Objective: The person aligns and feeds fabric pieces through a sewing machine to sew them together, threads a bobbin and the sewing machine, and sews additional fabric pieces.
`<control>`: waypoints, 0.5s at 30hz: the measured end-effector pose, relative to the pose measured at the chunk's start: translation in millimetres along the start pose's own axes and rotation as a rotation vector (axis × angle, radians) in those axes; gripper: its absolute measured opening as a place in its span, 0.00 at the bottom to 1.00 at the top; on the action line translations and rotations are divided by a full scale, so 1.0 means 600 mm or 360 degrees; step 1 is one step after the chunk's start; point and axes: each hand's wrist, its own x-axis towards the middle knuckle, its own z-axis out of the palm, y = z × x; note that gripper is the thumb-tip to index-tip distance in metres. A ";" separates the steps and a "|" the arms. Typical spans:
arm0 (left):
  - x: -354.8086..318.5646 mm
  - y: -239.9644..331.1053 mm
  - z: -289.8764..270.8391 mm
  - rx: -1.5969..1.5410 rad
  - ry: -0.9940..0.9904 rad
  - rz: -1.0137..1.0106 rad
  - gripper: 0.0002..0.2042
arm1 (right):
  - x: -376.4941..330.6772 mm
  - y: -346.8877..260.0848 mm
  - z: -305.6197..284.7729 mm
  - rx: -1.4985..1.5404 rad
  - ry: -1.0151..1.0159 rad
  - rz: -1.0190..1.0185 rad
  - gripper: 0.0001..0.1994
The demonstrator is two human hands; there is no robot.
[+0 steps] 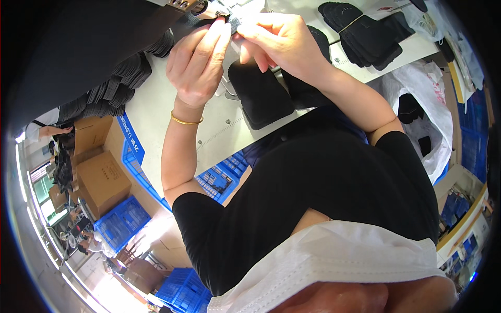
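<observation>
My left hand (201,60), with a gold bangle on the wrist, and my right hand (279,39) meet at the far edge of a white table (156,109). Together their fingertips pinch a small dark fabric piece (235,23). Just below the hands, a stack of black fabric pieces (261,96) lies on the table. Most of the held piece is hidden by my fingers.
Fanned piles of black pieces (120,88) cover the table's left end. A banded bundle of black pieces (365,34) lies at the upper right, beside a white plastic bag (422,104). Blue crates (122,219) and cardboard boxes (102,180) stand on the floor at the left.
</observation>
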 end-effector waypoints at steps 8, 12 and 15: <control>0.006 -0.008 0.006 0.0120 0.0004 0.0004 0.13 | -0.004 -0.002 0.000 0.0060 -0.0021 0.0053 0.11; 0.017 0.009 0.003 0.0177 -0.0054 -0.0097 0.15 | -0.006 0.001 -0.003 0.0029 -0.0044 0.0033 0.10; 0.022 0.019 0.003 0.0233 -0.0098 -0.0150 0.17 | -0.006 0.004 -0.004 0.0093 -0.0049 0.0079 0.10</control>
